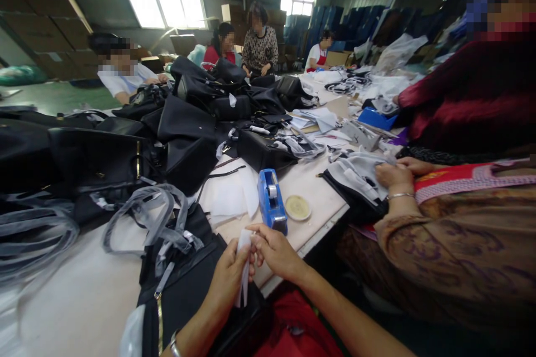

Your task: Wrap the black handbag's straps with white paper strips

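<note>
Both my hands meet low in the middle of the head view, around a folded strip of thin white paper [243, 284]. My left hand [228, 276] grips the strip between thumb and fingers. At its upper end my right hand [274, 248] pinches it, with the fingertips close to the left thumb. Just beneath and left of my hands lies a black handbag [180, 284] with a gold zipper and handles wrapped in clear plastic [146, 217]. Right beyond my right hand stands a blue tape dispenser [272, 203], beside a small round yellowish dish [298, 208].
Black bags [188, 139] are heaped across the table's left and middle. White paper sheets [228, 198] lie behind the dispenser. At right, close by, a co-worker's hands [396, 175] hold a black bag with grey lining [355, 173]. Other people work around the far side.
</note>
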The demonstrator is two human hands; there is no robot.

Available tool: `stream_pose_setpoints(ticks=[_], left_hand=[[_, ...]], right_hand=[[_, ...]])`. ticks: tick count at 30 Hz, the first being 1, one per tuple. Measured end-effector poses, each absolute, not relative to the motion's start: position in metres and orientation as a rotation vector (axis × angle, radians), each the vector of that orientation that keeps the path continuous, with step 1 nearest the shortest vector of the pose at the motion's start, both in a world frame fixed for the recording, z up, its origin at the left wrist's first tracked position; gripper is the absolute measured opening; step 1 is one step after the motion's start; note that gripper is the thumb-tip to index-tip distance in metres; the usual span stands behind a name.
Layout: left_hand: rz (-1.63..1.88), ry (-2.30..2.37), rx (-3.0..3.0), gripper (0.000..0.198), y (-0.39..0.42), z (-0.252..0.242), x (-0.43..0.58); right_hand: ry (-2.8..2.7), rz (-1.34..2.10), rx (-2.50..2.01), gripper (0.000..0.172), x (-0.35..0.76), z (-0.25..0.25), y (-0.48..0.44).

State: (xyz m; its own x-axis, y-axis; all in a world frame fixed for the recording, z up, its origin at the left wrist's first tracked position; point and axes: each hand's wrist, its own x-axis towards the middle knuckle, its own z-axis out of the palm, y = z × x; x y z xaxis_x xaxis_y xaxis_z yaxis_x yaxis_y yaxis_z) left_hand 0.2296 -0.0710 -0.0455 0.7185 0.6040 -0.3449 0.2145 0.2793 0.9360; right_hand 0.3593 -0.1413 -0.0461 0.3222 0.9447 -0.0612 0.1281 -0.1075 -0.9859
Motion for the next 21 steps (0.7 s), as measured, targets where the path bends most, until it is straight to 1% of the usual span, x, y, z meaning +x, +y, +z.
stream_pose_setpoints(ticks=[6,10,11,14,15,16,19,21], left_hand=[[0.418,0.888,1.623,0.033,-0.076,-0.058,0.229],[0.356,0.871,1.481,0.035,-0.075,-0.054,0.231],[0.345,0.868,1.429,0.035,-0.074,-0.052,0.231],[0.340,0.870,1.315,0.038,-0.072,-0.047,0.231],[0.343,0.864,1.291,0.038,-0.071,-0.046,0.230],[0.343,0.856,1.273,0.039,-0.071,-0.046,0.229],[0.342,0.849,1.248,0.039,-0.070,-0.045,0.227],[0.344,0.862,1.241,0.038,-0.069,-0.045,0.225]], right_hand=[[-1.143,0.829,-1.575,0.031,0.352,-0.041,-0.142],[-1.206,0.849,-1.613,0.029,0.369,-0.040,-0.144],[-1.207,0.777,-1.673,0.027,0.379,-0.039,-0.145],[-1.065,0.337,-1.999,0.020,0.417,-0.036,-0.148],[-1.004,0.240,-2.091,0.020,0.429,-0.037,-0.149],[-0.964,0.222,-2.154,0.023,0.439,-0.040,-0.149],[-0.935,0.408,-2.181,0.036,0.454,-0.056,-0.144],[-0.908,0.474,-2.151,0.040,0.454,-0.067,-0.139]])
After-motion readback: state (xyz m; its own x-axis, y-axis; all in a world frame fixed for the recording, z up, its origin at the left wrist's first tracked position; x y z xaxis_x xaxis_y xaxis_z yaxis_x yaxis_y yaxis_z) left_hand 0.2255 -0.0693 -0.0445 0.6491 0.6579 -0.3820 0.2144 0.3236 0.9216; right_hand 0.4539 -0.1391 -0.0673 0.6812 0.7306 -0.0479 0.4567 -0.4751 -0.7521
